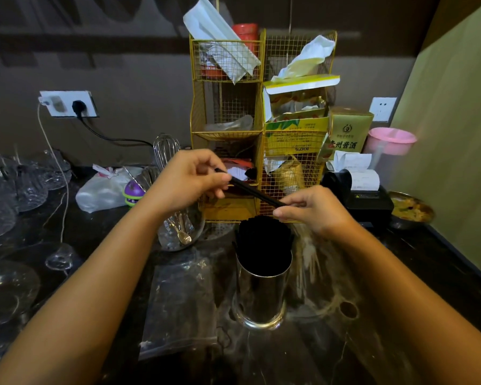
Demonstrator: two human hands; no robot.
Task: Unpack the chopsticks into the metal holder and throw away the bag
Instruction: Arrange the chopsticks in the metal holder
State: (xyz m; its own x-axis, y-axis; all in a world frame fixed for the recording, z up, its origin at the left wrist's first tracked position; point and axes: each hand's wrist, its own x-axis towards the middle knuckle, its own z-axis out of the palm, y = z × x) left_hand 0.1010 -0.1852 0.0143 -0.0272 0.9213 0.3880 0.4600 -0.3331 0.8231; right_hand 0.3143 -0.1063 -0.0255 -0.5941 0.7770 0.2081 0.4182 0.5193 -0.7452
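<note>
I held a black chopstick (254, 192) across both hands, above the holder (261, 290). My left hand (190, 179) had its fingers (220, 177) clamped on the far upper end. My right hand (314, 208) had its fingertips (282, 211) pinched together on the lower end. I couldn't tell if it was one stick or a pair.

The holder stood just below my right fingertips, already packed with chopsticks (263, 237), their tops almost touching those fingertips. The bag (178, 304) lay flat on the counter (400, 315), below my left hand and just left of the holder, not yet thrown away.

Risks, as I judged them:
- Full holder; pushing the stick in could jam it or lift others out.
- Tall, narrow holder; a sideways shove from my right hand could tip it.
- Glassware (175, 232) sat under my left wrist; a dropped stick could hit it.
- Clear bag was easy to overlook on the dark counter.
</note>
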